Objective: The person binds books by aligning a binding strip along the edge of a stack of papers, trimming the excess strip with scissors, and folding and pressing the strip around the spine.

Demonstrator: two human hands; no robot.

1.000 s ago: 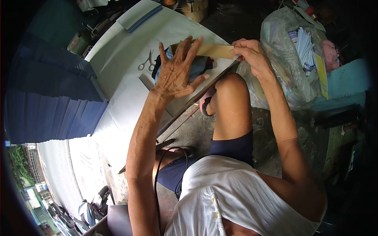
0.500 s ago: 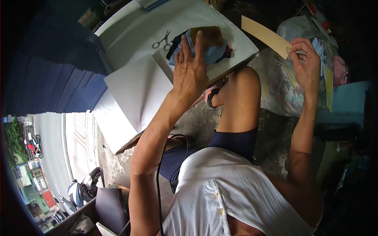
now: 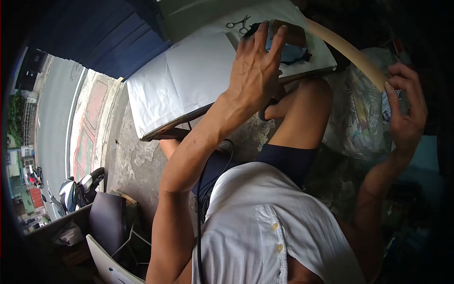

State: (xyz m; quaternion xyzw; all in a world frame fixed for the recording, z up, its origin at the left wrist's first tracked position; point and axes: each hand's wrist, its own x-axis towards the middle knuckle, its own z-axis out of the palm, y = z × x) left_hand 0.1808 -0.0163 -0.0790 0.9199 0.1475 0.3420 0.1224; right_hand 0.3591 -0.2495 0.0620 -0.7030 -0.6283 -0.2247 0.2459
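My left hand (image 3: pixel 257 66) rests with fingers spread at the blue and dark cloth pieces (image 3: pixel 289 51) on the white-covered table (image 3: pixel 198 75). A brown block-like piece (image 3: pixel 288 32) lies on the cloth, just beyond my fingertips. Out to the right, my right hand (image 3: pixel 406 102) pinches the lower end of a long tan strip (image 3: pixel 352 51) between thumb and fingers. The strip curves up and left, its far end near the table's back right edge. Small scissors (image 3: pixel 238 24) lie on the table to the left of the cloth.
Stacked dark blue sheets (image 3: pixel 104 38) stand at the upper left. A clear plastic bag with scraps (image 3: pixel 357 120) sits right of the table, beside my knee. A dark chair back (image 3: pixel 108 220) is at the lower left, with a road (image 3: pixel 56 109) beyond.
The tan strip came away from the table cloth area and swung out to the right with my right hand. My left hand stays at the cloth. The whole view has turned.
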